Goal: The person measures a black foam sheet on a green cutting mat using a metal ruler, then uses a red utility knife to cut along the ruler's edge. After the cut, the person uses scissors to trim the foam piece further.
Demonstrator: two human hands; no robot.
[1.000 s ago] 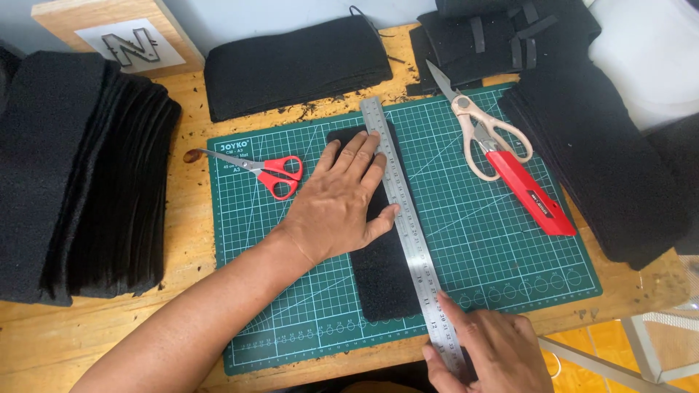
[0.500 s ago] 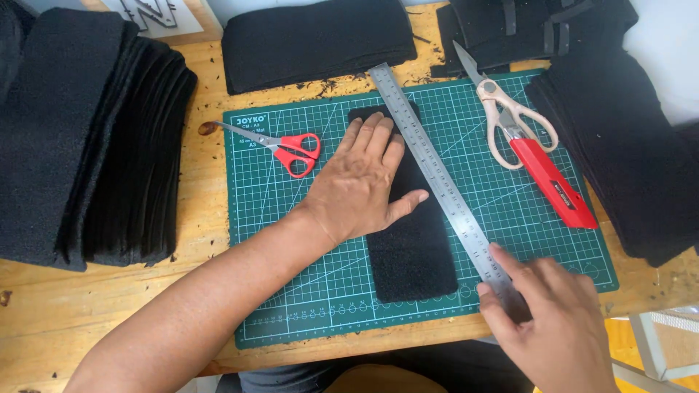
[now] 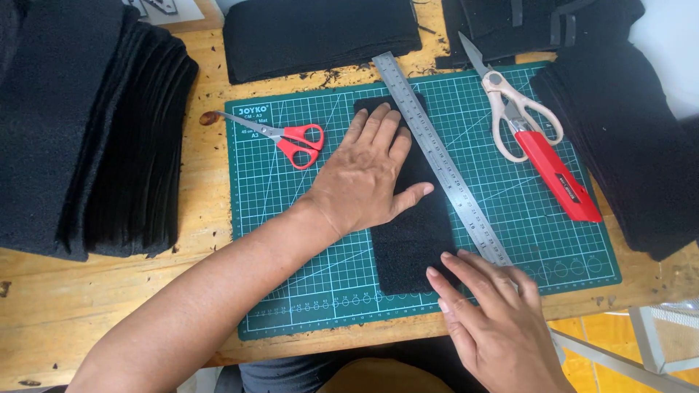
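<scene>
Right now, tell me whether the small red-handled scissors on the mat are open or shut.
Shut. The red-handled scissors lie flat on the green cutting mat, blades together in one point, the two handle loops touching, left of the left hand.

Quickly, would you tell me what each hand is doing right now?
Left hand: open, flat on the black felt strip.
Right hand: open, fingertips on the steel ruler.

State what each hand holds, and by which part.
Neither grips anything. The left hand presses flat on the black felt strip, over its upper half; the right hand rests fingertips on the metal ruler at its near end.
</scene>
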